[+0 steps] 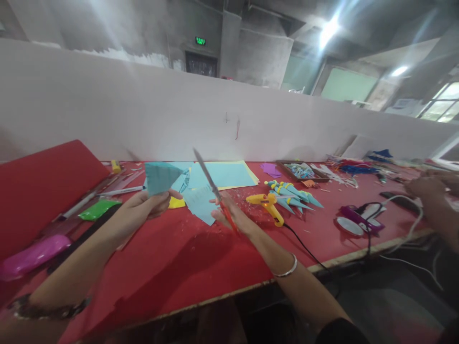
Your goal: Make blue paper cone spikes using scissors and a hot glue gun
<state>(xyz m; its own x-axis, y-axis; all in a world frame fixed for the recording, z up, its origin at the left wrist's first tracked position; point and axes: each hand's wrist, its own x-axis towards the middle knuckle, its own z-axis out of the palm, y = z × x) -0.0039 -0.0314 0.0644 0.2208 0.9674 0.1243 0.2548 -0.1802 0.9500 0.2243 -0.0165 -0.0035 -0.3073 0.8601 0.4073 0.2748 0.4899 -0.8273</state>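
Red table (161,267) | left hand (153,205) raised, fingers pinching blue paper (163,179) | right hand (239,219) outstretched, fingers gripping scissors (211,181)

Green exit sign (201,41) glowing above dark doorway (201,64). Long pale partition (161,114) behind red surface (201,279). Down left side, pink packet (39,256), nearer me than green packet (97,209). Purple paper (270,169) beside dark-rimmed tray (284,169) of scraps. Ceiling lamp (329,31) blazing, upper right.

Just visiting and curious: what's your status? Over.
Left grip holding blue paper. Right grip holding scissors. Possibly in the way: yellow glue gun to the right.
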